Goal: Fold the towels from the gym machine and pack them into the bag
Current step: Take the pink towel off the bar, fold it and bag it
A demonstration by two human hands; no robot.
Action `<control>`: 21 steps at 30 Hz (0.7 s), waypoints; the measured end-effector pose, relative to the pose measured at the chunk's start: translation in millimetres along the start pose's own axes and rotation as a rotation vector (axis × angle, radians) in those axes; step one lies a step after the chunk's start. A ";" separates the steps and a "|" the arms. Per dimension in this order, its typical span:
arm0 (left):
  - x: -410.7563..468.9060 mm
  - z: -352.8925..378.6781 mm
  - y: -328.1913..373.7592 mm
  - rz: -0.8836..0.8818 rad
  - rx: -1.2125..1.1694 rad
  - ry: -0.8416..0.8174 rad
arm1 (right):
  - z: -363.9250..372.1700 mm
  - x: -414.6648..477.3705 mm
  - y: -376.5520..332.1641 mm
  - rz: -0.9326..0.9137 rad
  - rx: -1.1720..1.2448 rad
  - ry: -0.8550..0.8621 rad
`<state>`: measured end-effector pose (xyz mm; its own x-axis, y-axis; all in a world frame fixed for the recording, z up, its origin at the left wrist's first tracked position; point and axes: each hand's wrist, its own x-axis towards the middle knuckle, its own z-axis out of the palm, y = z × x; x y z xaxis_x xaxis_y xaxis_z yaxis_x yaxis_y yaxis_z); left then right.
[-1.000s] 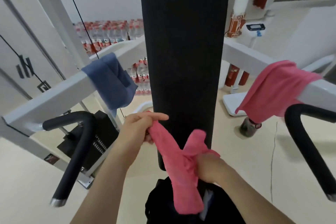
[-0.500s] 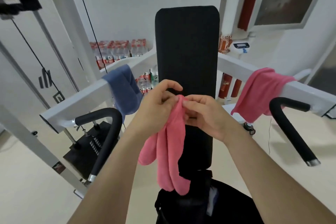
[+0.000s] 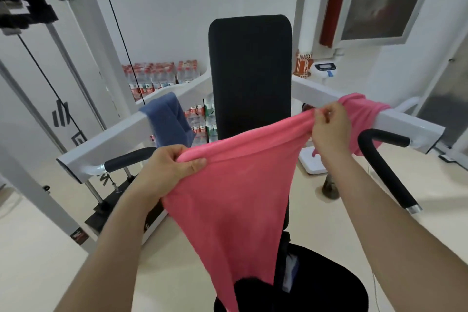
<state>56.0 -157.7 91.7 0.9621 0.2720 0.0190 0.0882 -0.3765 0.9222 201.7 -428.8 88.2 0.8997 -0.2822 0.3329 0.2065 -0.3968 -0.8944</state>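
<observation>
Head view: soft pink terry towel (image 3: pixel 228 197) spread in front of the black padded backrest (image 3: pixel 250 71), its upper corners pinched by fingers of the left hand (image 3: pixel 168 172) and right hand (image 3: pixel 329 132). Light, limp cloth; probably best held by corners when folding.

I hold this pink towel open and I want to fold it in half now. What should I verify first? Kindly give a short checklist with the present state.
1. Left hand grips one top corner of the pink cloth towel: ok.
2. Right hand pinches the other top corner: ok.
3. Towel hangs flat and square: not ok, it narrows to a point at the bottom.
4. Black fabric bag below is open: cannot tell, the towel hides part of it.
5. Blue terry towel and second pink towel hang on the white metal bars: ok.
</observation>
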 end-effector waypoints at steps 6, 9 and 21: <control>-3.4 21.8 15.9 0.025 -0.366 -0.090 | 1.2 1.4 23.0 0.145 -0.216 -0.211; 1.4 44.4 27.6 0.083 -0.311 -0.156 | -0.6 -15.9 -6.7 0.029 -0.151 -0.456; 12.7 73.8 4.4 0.015 0.046 -0.161 | 9.6 -30.1 -31.7 -0.252 -0.132 -0.766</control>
<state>87.6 -221.3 67.5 0.9920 0.1222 -0.0323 0.0813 -0.4209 0.9035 171.8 -399.3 103.7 0.8553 0.4859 0.1798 0.4336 -0.4814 -0.7617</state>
